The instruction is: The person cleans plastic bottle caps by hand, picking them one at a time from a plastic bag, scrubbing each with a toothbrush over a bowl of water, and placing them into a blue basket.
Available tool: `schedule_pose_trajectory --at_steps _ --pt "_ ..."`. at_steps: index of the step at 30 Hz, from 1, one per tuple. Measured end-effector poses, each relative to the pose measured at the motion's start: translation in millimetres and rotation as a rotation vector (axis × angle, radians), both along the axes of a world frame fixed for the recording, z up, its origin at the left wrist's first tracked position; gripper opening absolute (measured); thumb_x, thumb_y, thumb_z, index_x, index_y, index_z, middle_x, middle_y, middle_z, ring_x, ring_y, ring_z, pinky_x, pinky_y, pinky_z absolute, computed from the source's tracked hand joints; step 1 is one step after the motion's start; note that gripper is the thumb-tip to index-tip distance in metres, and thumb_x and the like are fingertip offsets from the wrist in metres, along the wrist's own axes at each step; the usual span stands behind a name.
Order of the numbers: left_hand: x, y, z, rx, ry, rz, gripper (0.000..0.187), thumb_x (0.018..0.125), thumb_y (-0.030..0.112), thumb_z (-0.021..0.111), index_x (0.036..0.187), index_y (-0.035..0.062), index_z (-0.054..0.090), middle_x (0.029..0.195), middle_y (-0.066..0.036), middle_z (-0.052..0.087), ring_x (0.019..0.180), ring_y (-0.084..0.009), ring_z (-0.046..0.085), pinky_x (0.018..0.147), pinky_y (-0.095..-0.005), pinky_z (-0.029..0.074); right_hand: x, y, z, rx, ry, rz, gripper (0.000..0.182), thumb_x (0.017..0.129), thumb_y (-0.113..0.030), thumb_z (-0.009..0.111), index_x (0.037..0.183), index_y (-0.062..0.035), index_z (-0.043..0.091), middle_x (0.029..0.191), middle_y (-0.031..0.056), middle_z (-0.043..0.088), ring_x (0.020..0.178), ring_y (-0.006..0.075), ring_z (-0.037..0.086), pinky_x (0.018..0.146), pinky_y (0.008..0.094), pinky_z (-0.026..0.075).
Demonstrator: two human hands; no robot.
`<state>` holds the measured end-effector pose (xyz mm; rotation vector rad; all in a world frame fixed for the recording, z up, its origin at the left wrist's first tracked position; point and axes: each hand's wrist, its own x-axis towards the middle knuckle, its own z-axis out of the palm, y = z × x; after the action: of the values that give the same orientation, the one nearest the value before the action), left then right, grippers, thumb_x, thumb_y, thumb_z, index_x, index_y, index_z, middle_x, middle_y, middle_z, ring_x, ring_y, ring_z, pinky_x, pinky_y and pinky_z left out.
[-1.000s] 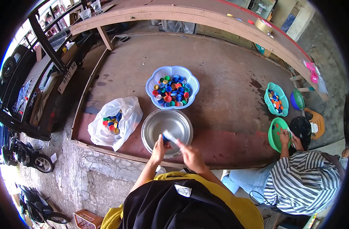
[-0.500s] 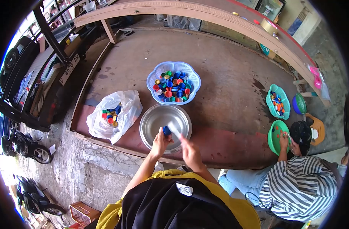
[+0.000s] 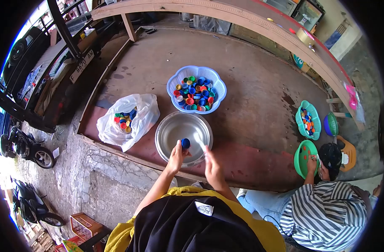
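A dark blue bottle cap (image 3: 185,143) is held in the fingers of my left hand (image 3: 176,158), over the near part of a metal bowl (image 3: 161,148). My right hand (image 3: 212,167) is closed on a whitish tool (image 3: 199,140), blurred by motion, whose far end is over the bowl to the right of the cap. The tool and the cap are apart. Behind the bowl stands a light blue scalloped basket (image 3: 219,84) filled with caps of several colours. To the left, an open white plastic bag (image 3: 147,110) holds more coloured caps.
At the right, a co-worker in a striped top (image 3: 322,210) has both hands at a green basin (image 3: 300,169). Behind it stand a teal basket of caps (image 3: 303,126) and a purple and green bowl (image 3: 331,124). A wooden beam (image 3: 225,16) crosses above the table's (image 3: 259,84) far side.
The whitish tool has swung away from the blue cap, and my right hand has shifted slightly right. My left hand still holds the cap. The whole view has shifted slightly.
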<state>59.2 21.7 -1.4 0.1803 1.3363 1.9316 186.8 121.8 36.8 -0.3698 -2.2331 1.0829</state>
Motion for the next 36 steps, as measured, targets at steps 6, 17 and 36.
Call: schedule_pose_trajectory --at_steps 6,17,36 --pt "-1 -5 -2 0.033 0.006 -0.029 0.055 0.100 0.045 0.027 0.096 -0.0013 0.056 0.069 -0.001 0.043 0.065 -0.0129 0.048 0.071 -0.0299 0.048 -12 4 -13 -0.021 0.141 -0.133 0.048 0.085 0.000 0.054 0.131 -0.0100 0.049 0.090 0.0196 0.065 0.074 0.0353 0.063 0.063 0.0406 0.050" --pt "-6 -7 0 0.101 -0.197 0.001 0.049 0.099 0.044 0.032 0.087 0.0025 0.054 0.069 -0.003 0.049 0.062 -0.0136 0.047 0.070 -0.0327 0.047 3 -12 -3 0.106 -0.140 0.169 0.050 0.085 0.001 0.052 0.134 -0.0097 0.046 0.093 0.0218 0.064 0.074 0.0340 0.064 0.063 0.0377 0.050" --pt "-17 -12 -6 0.096 -0.272 -0.122 0.048 0.100 0.043 0.030 0.093 0.0012 0.052 0.075 -0.005 0.049 0.068 -0.0157 0.046 0.071 -0.0340 0.045 -15 -9 -5 0.078 -0.057 -0.089 0.051 0.085 0.000 0.052 0.133 -0.0162 0.048 0.086 0.0185 0.064 0.067 0.0342 0.062 0.059 0.0418 0.048"
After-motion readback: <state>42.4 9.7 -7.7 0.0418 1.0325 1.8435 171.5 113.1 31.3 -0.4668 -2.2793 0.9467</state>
